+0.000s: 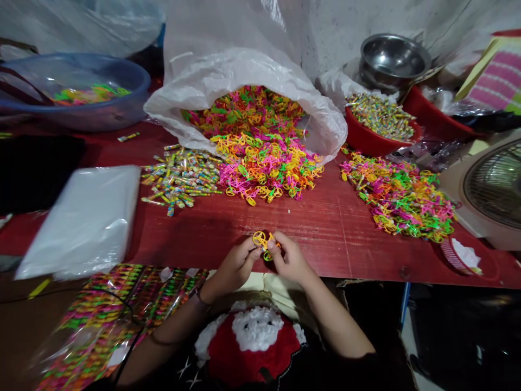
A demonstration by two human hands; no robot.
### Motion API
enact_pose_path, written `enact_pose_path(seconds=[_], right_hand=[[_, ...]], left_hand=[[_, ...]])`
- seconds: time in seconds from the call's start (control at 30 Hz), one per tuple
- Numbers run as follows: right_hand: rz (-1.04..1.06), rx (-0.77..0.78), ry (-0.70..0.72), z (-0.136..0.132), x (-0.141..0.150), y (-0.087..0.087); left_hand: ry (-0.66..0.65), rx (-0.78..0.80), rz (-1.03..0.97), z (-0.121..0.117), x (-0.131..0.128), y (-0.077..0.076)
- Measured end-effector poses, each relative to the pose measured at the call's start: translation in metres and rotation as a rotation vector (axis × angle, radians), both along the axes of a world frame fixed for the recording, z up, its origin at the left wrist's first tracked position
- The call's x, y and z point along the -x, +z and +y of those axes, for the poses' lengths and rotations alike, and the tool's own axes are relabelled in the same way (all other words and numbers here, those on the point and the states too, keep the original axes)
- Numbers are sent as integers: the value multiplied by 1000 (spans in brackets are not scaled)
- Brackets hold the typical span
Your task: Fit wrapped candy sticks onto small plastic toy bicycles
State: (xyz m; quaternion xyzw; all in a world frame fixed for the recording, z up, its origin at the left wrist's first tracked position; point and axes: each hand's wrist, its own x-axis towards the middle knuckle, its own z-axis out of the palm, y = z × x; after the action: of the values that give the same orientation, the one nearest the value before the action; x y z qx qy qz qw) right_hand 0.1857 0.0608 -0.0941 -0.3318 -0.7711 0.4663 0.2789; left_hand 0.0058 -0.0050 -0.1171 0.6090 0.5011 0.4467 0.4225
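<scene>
plastic loops (262, 241), axis sideways, pinched by left hand (236, 266), right hand (288, 258)

Bright, even light, soft shadows, and wide-angle warping toward the edges.

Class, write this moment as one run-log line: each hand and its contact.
left hand: pinching yellow plastic rings | right hand: pinching same rings | beside: red table
</scene>
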Motion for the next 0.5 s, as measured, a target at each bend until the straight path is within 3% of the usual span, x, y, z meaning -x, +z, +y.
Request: enact_pose_path(seconds=[0.17,0.33,0.43,0.5], right_hand=[[-148,-273,-35,-4,2,4],[-215,-366,39,3,4,18],[-287,-352,84,25,-23,39],[-304,-379,-48,49,-61,57]], left_hand=[[69,6,-49,3,-2,-7],[133,36,-128,4,-15,-3],[156,41,-64,2,-10,8],[239,-11,50,1,11,17]])
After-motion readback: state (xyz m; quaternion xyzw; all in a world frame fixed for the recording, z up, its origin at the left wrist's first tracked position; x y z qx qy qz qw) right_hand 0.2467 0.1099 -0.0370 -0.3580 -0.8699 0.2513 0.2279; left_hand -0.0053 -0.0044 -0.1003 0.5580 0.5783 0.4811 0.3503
